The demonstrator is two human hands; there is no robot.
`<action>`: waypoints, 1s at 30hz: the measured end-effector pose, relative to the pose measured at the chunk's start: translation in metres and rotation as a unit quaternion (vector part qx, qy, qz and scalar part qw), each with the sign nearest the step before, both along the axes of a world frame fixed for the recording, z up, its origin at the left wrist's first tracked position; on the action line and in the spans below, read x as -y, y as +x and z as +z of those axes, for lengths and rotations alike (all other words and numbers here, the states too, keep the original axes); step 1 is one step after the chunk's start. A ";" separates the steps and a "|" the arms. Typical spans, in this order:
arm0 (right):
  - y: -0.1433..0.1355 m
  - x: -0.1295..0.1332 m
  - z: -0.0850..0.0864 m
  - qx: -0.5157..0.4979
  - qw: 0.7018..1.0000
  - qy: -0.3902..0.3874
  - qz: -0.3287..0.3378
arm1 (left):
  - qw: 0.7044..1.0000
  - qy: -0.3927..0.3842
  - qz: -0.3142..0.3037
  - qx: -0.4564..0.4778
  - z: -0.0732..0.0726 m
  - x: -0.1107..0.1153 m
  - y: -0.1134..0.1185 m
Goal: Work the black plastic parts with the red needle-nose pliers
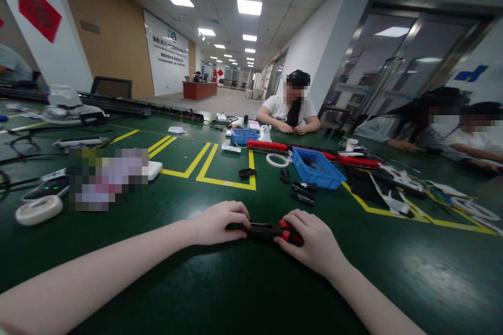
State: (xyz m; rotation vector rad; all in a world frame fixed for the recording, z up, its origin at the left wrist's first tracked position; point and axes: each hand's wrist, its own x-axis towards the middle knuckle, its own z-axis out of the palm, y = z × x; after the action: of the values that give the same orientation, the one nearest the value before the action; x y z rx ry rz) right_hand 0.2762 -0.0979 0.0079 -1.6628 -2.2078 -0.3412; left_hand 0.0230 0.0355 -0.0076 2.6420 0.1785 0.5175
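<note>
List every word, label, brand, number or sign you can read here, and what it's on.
No text reads surely enough to quote.
White wall sign: Chinese and Latin lines, too blurred.
Red diamond paper: dark character, unreadable.
White shirt across the table: dark print, unreadable.
Glass doors: a line of lettering, too small.
Black-and-red tool in the hands: no marking legible.

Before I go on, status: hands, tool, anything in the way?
Right hand gripping red-handled tool. Left hand at its other end, on dark piece. Larger blue bin beyond, to the right, out of the hands' way.
</note>
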 end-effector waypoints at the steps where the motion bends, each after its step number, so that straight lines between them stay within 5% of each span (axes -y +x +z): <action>1: 0.000 0.000 0.000 -0.001 1.000 -0.002 0.001 | 1.000 0.001 -0.001 0.000 0.000 -0.001 0.000; 30: -0.001 -0.001 -0.002 -0.004 0.999 -0.034 0.003 | 1.000 0.019 0.003 0.001 0.000 0.000 0.001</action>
State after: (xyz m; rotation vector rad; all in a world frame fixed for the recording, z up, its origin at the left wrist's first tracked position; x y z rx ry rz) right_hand 0.2755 -0.0971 0.0055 -1.6902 -2.2408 -0.2595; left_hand 0.0236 0.0352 -0.0080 2.6780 0.1774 0.5301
